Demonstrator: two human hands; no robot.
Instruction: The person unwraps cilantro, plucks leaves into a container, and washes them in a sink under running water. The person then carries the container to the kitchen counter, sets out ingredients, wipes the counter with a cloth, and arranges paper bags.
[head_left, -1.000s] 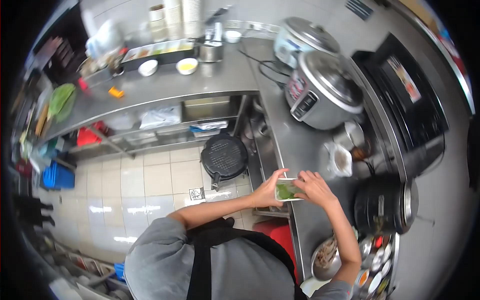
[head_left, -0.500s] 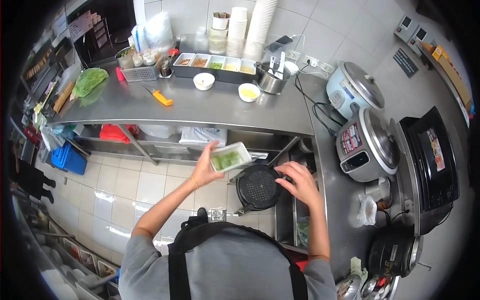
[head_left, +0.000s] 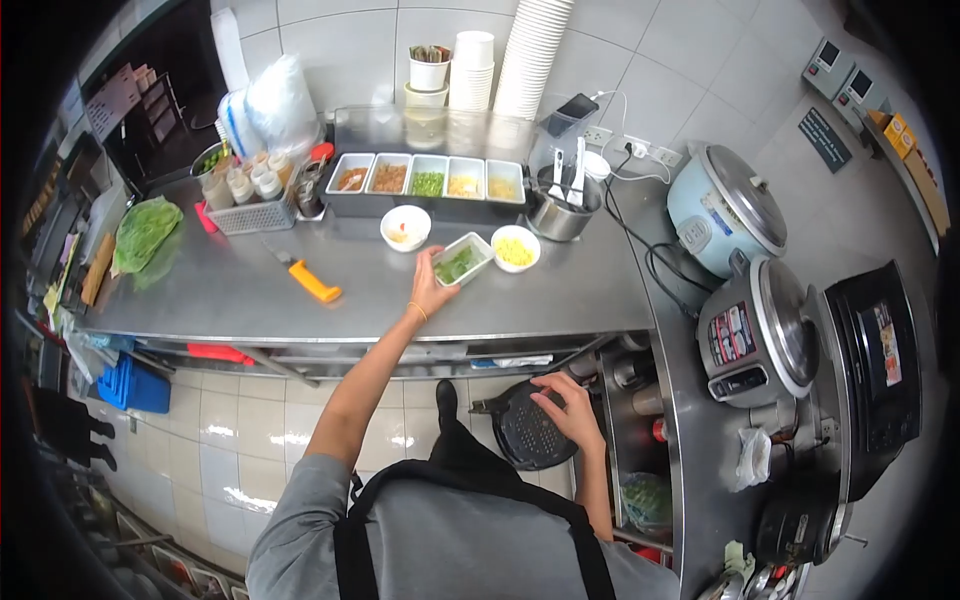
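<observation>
My left hand (head_left: 433, 287) grips a small white rectangular container (head_left: 477, 250) with green leaves (head_left: 455, 265) in it, over the steel counter. The container is between a white bowl with a little food inside (head_left: 405, 229) and a bowl of yellow bits (head_left: 515, 248). Whether it touches the counter I cannot tell. My right hand (head_left: 568, 408) is held above the black stool (head_left: 530, 437), away from the counter, with its fingers apart and nothing in them.
Behind the bowls is a black rack (head_left: 365, 205) of topping trays. A yellow-handled knife (head_left: 315, 281) and leafy greens (head_left: 148, 236) lie on the counter's left. A steel pot (head_left: 560, 215) and two rice cookers (head_left: 727, 210) stand to the right.
From the side counter, my left hand has carried the container left and forward over the main counter. My right hand has let go of it and come back over the stool. The view has turned.
</observation>
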